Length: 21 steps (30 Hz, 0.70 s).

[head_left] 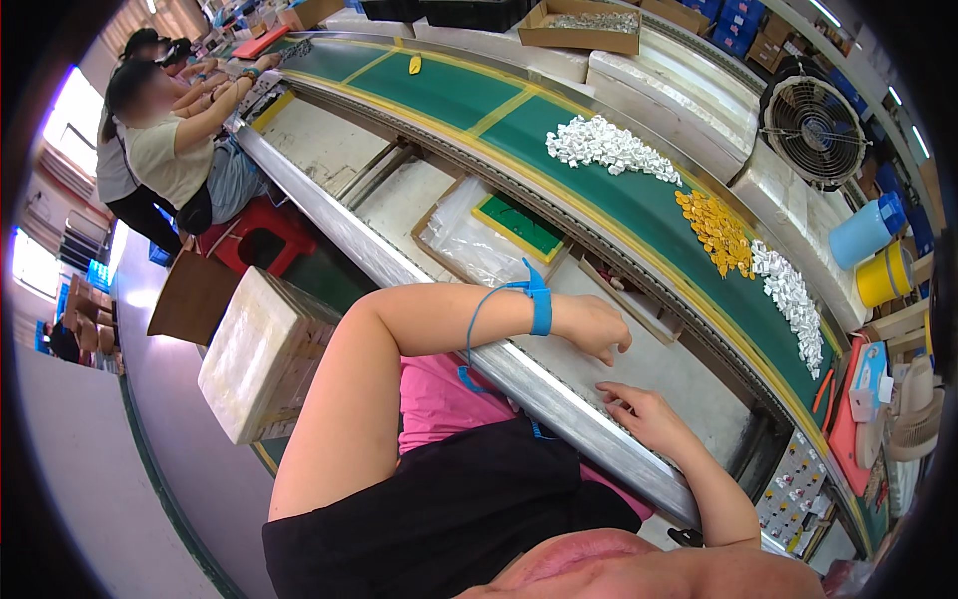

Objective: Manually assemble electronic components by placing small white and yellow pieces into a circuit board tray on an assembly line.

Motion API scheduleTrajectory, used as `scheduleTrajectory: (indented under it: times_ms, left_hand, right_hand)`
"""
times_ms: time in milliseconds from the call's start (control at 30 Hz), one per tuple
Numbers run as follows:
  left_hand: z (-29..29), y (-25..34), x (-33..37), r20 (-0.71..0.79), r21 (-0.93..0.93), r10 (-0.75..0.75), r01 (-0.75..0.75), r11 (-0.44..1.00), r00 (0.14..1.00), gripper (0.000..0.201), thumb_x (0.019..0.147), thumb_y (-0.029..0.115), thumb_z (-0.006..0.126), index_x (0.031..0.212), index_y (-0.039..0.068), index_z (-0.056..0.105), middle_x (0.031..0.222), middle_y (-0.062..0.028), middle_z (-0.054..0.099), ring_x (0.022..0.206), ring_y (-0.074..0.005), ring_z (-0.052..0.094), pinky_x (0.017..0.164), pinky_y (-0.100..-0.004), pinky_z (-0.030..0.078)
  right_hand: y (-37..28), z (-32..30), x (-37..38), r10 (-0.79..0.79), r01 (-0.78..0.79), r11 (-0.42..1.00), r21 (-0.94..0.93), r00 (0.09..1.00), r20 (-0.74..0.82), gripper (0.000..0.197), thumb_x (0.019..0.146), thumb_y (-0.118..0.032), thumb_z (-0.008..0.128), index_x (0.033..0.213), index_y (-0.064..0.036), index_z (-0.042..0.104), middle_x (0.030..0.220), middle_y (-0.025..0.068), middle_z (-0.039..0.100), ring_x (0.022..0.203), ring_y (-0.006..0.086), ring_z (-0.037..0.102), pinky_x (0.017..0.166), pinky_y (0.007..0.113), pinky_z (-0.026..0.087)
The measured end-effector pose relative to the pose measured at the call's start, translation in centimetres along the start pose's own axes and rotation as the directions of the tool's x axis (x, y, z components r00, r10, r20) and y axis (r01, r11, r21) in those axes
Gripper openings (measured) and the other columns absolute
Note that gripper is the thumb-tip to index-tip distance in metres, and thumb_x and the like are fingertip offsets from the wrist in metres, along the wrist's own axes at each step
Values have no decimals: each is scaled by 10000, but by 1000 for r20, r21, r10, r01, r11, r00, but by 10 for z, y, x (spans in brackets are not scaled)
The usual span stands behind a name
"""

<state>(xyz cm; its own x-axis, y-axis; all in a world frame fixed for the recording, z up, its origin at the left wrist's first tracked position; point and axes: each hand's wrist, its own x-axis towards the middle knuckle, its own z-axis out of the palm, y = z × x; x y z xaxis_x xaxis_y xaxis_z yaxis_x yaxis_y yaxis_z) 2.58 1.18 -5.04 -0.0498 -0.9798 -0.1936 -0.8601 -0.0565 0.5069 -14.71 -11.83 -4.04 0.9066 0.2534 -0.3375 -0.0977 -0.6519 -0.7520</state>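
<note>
My left hand (pixel 592 325) hangs over the grey work shelf (pixel 689 374), its fingers loosely bent and apart, with nothing visible in it. A blue wrist strap (pixel 540 305) with a thin blue cord is round that wrist. Just nearer to me, my right hand (pixel 647 416) rests by the metal edge rail (pixel 559 407), fingers partly stretched and empty. Beyond both hands runs a green conveyor belt (pixel 619 200). On it lie a pile of small white parts (pixel 609 148), a pile of orange-yellow parts (pixel 716 235) and a second white pile (pixel 791 304).
Left of my hands, a carton (pixel 464 235) holds clear plastic bags and a green, yellow-edged board (pixel 519 225). A black fan (pixel 813 130), blue jug (pixel 866 230) and yellow bucket (pixel 886 275) stand beyond the belt. Other people (pixel 165 140) work at far left near a red stool (pixel 257 240).
</note>
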Motion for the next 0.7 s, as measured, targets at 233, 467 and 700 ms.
scheduleTrajectory:
  times_ms: [233,467,700]
  left_hand:
    - [0,-2,-1,46,5,-26,26,1000,999,369,794,299,639,1082,70,601,909,-162,654,896,-345,608,771,-432,469]
    - [4,-5,-1,38,5,-17,17,1000,999,383,795,301,638,1097,69,597,925,-157,657,903,-345,607,776,-430,469]
    - [3,-4,0,61,12,-31,30,999,998,390,802,310,629,1111,75,591,955,-157,652,927,-341,600,794,-429,464]
  right_hand:
    - [-2,-1,0,52,-52,998,23,998,20,308,862,-160,539,1157,-79,575,996,171,638,881,326,614,790,377,472]
    - [-6,-2,0,34,-34,999,-1,999,15,290,864,-167,538,1134,-75,588,983,175,637,865,326,616,781,380,474]
    - [-4,-1,0,33,-33,999,-8,999,17,283,865,-170,537,1125,-72,594,986,175,635,863,328,616,774,379,475]
